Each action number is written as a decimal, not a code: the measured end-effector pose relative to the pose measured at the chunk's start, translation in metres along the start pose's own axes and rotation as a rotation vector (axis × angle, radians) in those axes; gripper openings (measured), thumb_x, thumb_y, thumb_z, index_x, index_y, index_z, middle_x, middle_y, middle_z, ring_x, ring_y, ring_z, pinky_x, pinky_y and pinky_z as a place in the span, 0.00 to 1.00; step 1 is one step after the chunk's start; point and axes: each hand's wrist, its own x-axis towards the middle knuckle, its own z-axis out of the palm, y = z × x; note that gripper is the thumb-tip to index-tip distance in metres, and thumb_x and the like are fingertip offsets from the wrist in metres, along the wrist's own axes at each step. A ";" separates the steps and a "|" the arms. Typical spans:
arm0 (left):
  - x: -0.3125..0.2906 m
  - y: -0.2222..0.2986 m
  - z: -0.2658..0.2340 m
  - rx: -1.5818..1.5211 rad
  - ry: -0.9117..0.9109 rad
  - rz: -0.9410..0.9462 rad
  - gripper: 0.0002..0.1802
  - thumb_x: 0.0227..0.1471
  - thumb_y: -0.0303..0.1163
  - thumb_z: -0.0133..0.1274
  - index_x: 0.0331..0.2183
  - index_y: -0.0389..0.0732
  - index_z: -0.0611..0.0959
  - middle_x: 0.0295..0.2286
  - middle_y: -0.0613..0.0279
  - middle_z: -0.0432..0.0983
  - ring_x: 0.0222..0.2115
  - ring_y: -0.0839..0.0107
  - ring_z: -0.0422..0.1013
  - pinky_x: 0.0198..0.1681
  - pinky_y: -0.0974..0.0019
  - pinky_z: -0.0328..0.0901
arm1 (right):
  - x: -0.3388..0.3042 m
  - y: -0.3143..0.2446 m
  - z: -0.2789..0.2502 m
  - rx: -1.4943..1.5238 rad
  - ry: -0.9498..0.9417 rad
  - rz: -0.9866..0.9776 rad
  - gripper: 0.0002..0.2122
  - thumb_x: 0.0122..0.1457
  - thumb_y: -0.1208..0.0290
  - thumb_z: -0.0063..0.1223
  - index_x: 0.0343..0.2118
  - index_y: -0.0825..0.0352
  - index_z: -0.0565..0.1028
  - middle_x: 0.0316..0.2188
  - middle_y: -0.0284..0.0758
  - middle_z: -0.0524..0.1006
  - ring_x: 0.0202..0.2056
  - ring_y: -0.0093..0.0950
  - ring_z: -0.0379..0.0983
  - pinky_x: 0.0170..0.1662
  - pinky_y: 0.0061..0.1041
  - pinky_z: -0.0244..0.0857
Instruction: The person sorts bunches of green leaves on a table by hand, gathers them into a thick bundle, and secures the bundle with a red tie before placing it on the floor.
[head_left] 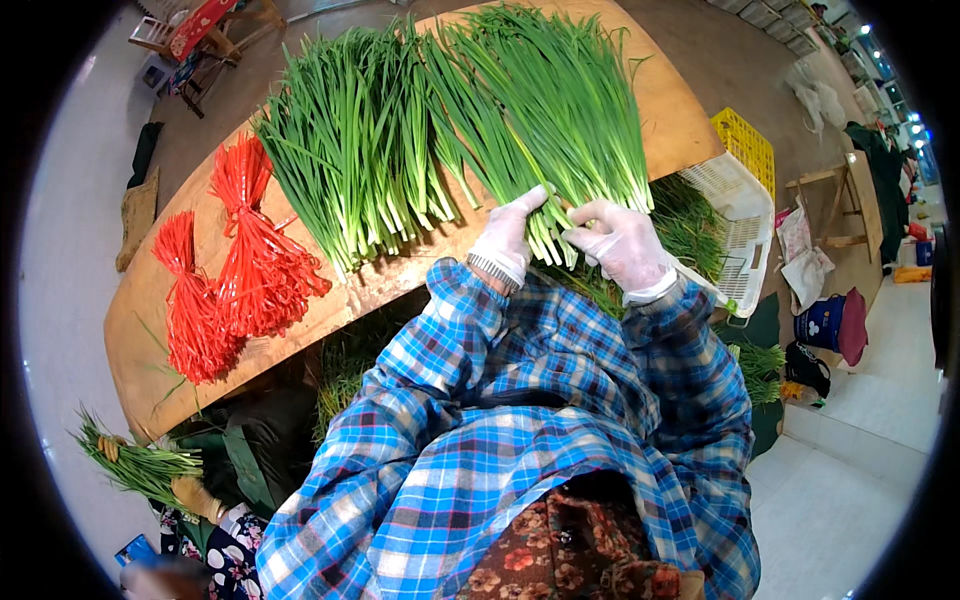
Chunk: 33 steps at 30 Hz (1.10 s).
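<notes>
Long garlic chives (545,90) lie in a thick layer across the tabletop, green tips pointing away and pale stalk ends toward me. My left hand (507,232), in a thin white glove, is closed around a few stalks near their pale ends. My right hand (628,247), gloved the same way, has thumb and fingers pinched on the stalk ends just beside it. A second pile of garlic chives (350,140) rests to the left. Further left lie two bundles of red plastic ties (262,275), knotted near their tops.
The wooden table (150,310) curves around in front of me. At right, a white plastic crate (745,215) holds more greens, with a yellow crate (745,145) behind it. At lower left, another person's gloved hand (195,497) holds a bunch of greens. A blue bucket (820,323) stands far right.
</notes>
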 end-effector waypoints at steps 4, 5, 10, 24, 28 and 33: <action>0.006 -0.002 -0.005 0.046 -0.018 0.027 0.10 0.47 0.32 0.48 0.32 0.36 0.76 0.26 0.59 0.73 0.27 0.67 0.69 0.33 0.67 0.66 | 0.015 0.008 0.010 -0.629 -0.133 -0.186 0.11 0.45 0.63 0.53 0.24 0.67 0.73 0.18 0.39 0.72 0.22 0.34 0.70 0.26 0.29 0.64; 0.005 -0.003 -0.006 0.029 -0.041 0.024 0.10 0.48 0.32 0.48 0.32 0.37 0.75 0.26 0.60 0.73 0.27 0.67 0.69 0.33 0.66 0.66 | 0.019 0.016 0.018 -0.737 -0.159 -0.197 0.10 0.45 0.63 0.53 0.22 0.67 0.72 0.16 0.38 0.72 0.21 0.35 0.69 0.24 0.28 0.63; -0.008 0.007 -0.008 -0.094 -0.108 -0.062 0.13 0.50 0.35 0.45 0.35 0.38 0.73 0.27 0.62 0.72 0.19 0.75 0.64 0.24 0.68 0.65 | 0.017 0.005 -0.016 0.483 -0.171 0.271 0.09 0.48 0.66 0.44 0.22 0.67 0.72 0.12 0.27 0.64 0.12 0.14 0.57 0.12 0.14 0.47; -0.027 0.026 -0.036 -0.182 -0.172 -0.013 0.11 0.48 0.33 0.48 0.33 0.37 0.74 0.19 0.69 0.69 0.19 0.76 0.68 0.24 0.70 0.66 | -0.091 0.257 0.033 -0.932 -0.648 0.467 0.16 0.52 0.57 0.42 0.39 0.61 0.71 0.37 0.38 0.73 0.37 0.36 0.70 0.39 0.30 0.64; -0.030 0.028 -0.040 -0.197 -0.147 -0.029 0.13 0.49 0.31 0.45 0.37 0.34 0.71 0.24 0.63 0.72 0.23 0.72 0.70 0.26 0.68 0.67 | -0.039 0.131 0.019 -0.521 -0.281 0.337 0.20 0.55 0.55 0.39 0.45 0.64 0.66 0.43 0.38 0.70 0.40 0.36 0.68 0.46 0.30 0.61; -0.038 0.021 -0.048 -0.223 -0.143 0.004 0.14 0.49 0.34 0.45 0.36 0.33 0.71 0.29 0.57 0.73 0.29 0.68 0.71 0.28 0.68 0.68 | -0.013 0.038 0.038 0.282 -0.254 0.419 0.12 0.51 0.63 0.48 0.30 0.68 0.74 0.19 0.34 0.73 0.15 0.21 0.67 0.19 0.16 0.60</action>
